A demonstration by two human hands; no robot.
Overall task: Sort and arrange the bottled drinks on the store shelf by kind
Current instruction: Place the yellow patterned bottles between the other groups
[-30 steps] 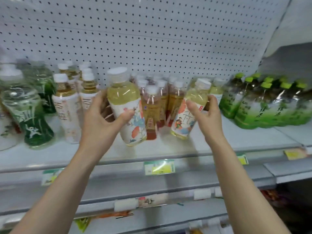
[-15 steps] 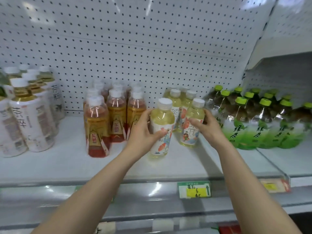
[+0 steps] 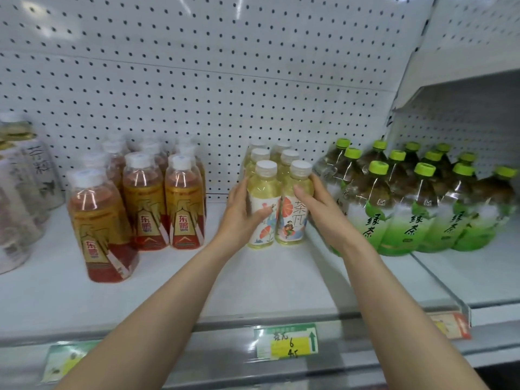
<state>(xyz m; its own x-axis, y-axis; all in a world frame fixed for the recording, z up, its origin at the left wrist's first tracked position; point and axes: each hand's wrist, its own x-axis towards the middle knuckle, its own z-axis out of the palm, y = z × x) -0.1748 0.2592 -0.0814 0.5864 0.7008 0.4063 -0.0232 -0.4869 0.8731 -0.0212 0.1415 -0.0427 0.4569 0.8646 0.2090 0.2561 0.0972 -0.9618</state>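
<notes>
Both hands are on the front pair of pale yellow tea bottles. The left hand [image 3: 242, 212] wraps the left pale bottle [image 3: 263, 192], thumb laid across the label and fingers curled round its far side. The right hand [image 3: 323, 209] grips the right pale bottle [image 3: 295, 218] the same way, thumb up on the clear shoulder. The two stand upright on the shelf [image 3: 281, 282], touching, squeezed between the palms. To me that looks like squaring them up with their own kind, which stand just behind the fingers (two tidy files running back to the pegboard [image 3: 197, 80]).

They are thin clear plastic, round-bodied, with ribbed white screw caps and a smooth printed sleeve showing painted figures and orange flowers. That sleeve is slick stuff, so a full wrap suits it better than a fingertip pinch.

Well out from the back of the left hand stand the red-and-gold bottles [image 3: 146, 204], with sharper shoulders, one set forward of its group. Hard by the right hand's knuckles crowd the green-capped bottles [image 3: 416, 209], dark tea in bulging bodies. Whether those knuckles actually touch the nearest one I can't make out.
</notes>
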